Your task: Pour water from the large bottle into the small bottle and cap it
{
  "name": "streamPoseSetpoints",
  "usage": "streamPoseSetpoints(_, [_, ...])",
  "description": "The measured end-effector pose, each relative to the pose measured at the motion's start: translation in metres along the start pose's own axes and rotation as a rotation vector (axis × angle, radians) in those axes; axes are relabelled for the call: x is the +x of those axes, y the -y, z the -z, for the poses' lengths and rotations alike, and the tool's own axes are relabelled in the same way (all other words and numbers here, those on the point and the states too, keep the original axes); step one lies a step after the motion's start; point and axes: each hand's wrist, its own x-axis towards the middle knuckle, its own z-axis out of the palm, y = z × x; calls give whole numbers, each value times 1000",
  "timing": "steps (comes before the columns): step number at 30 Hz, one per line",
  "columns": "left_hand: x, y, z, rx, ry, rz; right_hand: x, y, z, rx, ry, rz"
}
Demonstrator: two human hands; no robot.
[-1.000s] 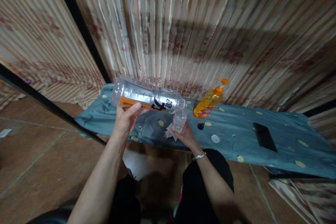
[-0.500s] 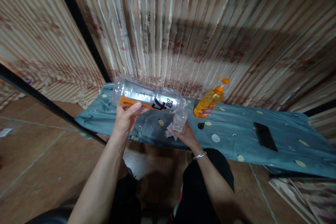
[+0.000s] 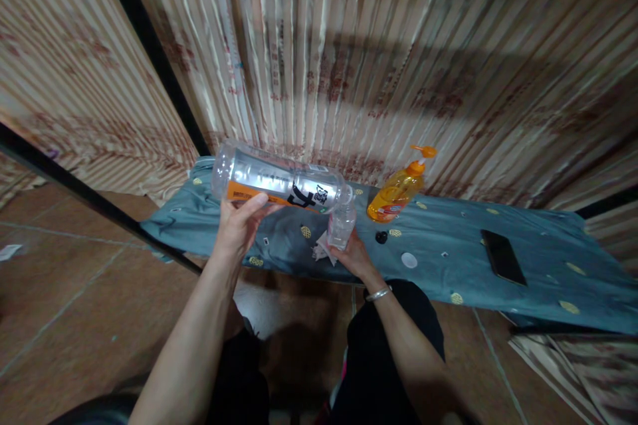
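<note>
Left hand (image 3: 240,224) clasps a big bottle (image 3: 272,179) tipped sideways, its neck at the top of a small bottle (image 3: 341,229) gripped in the right hand (image 3: 355,257).

An orange pump bottle (image 3: 395,199) stands near the far edge of the cloth-covered bench (image 3: 463,236); a black phone (image 3: 503,257) lies toward the right end, and a striped curtain (image 3: 349,46) hangs beyond the far edge
</note>
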Motion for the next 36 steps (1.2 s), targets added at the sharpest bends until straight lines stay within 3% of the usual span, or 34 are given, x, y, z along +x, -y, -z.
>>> streamPoseSetpoints(23, [-1, -1, -1, 38, 37, 1, 0, 2, 2, -12, 11, -12])
streamPoseSetpoints(36, [-2, -4, -5, 15, -3, 20, 0, 5, 3, 7, 6, -11])
